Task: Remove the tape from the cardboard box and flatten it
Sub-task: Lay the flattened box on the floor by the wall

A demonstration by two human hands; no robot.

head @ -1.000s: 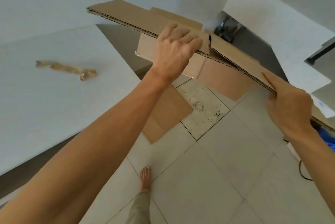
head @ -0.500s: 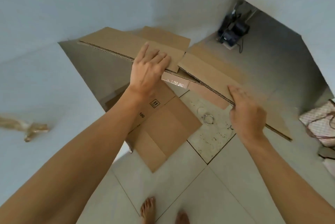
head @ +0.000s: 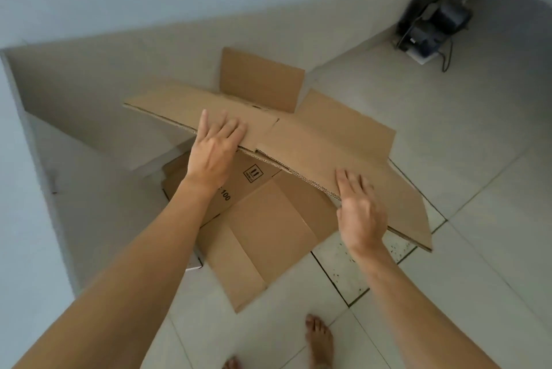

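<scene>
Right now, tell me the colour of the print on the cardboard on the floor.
The print is black, on plain brown cardboard; clearest in the head view.

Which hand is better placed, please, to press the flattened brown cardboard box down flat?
Probably the left hand: its fingers lie flat on the cardboard box near the middle, while the right hand sits at its near edge.
</scene>
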